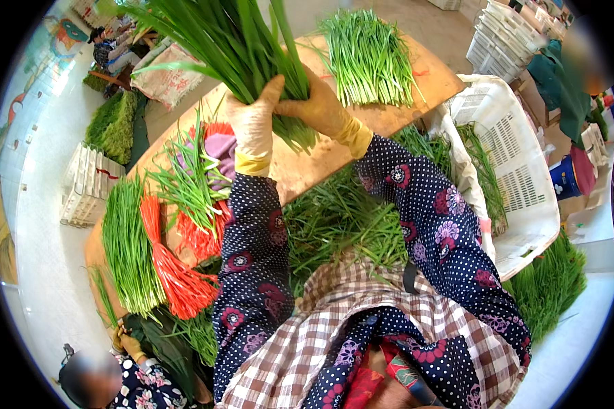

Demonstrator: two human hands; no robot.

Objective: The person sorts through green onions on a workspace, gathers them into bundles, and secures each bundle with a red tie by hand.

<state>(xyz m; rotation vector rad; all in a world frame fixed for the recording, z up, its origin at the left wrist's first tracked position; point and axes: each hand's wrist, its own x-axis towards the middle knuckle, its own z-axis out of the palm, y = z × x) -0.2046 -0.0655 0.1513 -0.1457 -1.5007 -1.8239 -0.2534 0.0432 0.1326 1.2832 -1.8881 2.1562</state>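
Fingers (269, 92) of the left hand (254, 126) are wrapped around a bunch of chives (242, 51), thumb up against the stalks; the fingers of the right hand (317, 109) are pressed together on the same bunch from the right, so both gloved hands clamp it near its cut end; the bunch is held upright above the middle of the surface (307, 170), its leaves fanning toward the far left; the sleeves (252, 266) are dark with dots and flowers, and a checked apron (334, 320) lies near in the lap; a loose heap of chives (341, 218) spreads over the near edge of the surface between the forearms; on the far right of the surface lies a tidy pile of chives (368, 58); to the left lie another pile (126, 245), a sheaf of orange ties (174, 266) just beside it, and a purple cloth (220, 146) under scattered stalks; a white crate (518, 170) stands at the right, holding a few stalks; more chives (552, 279) lie on the floor near it; another person (116, 382) sits at the near left; a further person (559, 82) stands at the far right.
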